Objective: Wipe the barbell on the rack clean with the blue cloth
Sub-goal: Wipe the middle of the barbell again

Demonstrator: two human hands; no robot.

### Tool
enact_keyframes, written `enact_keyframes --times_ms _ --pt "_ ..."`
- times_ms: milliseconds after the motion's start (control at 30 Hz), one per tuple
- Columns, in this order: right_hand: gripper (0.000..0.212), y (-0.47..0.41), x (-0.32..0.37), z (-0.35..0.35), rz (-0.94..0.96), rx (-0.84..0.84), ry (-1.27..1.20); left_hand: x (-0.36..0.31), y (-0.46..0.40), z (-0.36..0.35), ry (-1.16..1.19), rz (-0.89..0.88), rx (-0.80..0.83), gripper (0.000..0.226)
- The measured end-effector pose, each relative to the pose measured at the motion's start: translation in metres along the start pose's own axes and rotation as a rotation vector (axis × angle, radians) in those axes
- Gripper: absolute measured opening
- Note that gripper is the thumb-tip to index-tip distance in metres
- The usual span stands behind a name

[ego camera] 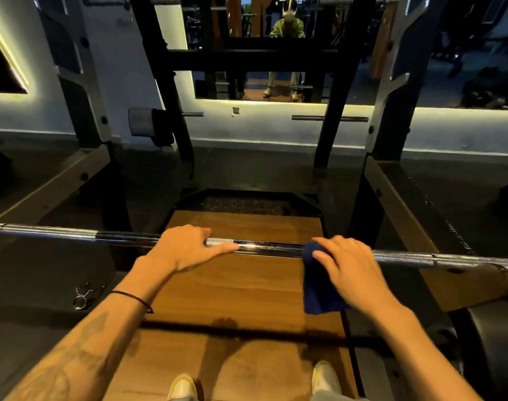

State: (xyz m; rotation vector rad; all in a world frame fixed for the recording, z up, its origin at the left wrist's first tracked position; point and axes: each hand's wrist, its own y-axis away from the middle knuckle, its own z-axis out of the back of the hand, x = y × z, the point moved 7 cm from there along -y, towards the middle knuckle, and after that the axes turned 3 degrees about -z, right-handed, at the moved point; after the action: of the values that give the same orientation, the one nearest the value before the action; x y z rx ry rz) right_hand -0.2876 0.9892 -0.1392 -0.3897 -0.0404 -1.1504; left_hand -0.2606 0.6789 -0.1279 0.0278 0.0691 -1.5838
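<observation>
A chrome barbell [270,248] lies across the rack from left to right at waist height. My left hand [186,247] grips the bar left of centre, its fingers curled over the top and its thumb lying along the bar. My right hand [348,264] holds the blue cloth [316,282] against the bar just right of the shiny middle section. The cloth wraps the bar under my palm and its loose end hangs down below.
The black rack uprights [391,91] stand on both sides with a mirror [261,44] behind. A wooden platform [241,285] lies under the bar. A spring collar [83,296] lies on the floor at left. A black weight plate [495,337] sits at lower right.
</observation>
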Motion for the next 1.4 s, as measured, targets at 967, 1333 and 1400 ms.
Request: enact_keyframes --times_ms 967,1333,1400 --pt "0.032 -0.015 0.097 -0.012 0.108 0.099 0.073 -0.012 0.041 -0.011 0.165 -0.159 -0.630 0.054" --pt "0.035 0.004 0.067 -0.008 -0.053 -0.198 0.089 -0.015 0.042 -0.010 0.150 -0.158 -0.517 0.033" --pt "0.032 -0.006 0.112 -0.020 -0.011 -0.153 0.060 -0.015 0.041 -0.011 0.152 -0.142 -0.481 0.028"
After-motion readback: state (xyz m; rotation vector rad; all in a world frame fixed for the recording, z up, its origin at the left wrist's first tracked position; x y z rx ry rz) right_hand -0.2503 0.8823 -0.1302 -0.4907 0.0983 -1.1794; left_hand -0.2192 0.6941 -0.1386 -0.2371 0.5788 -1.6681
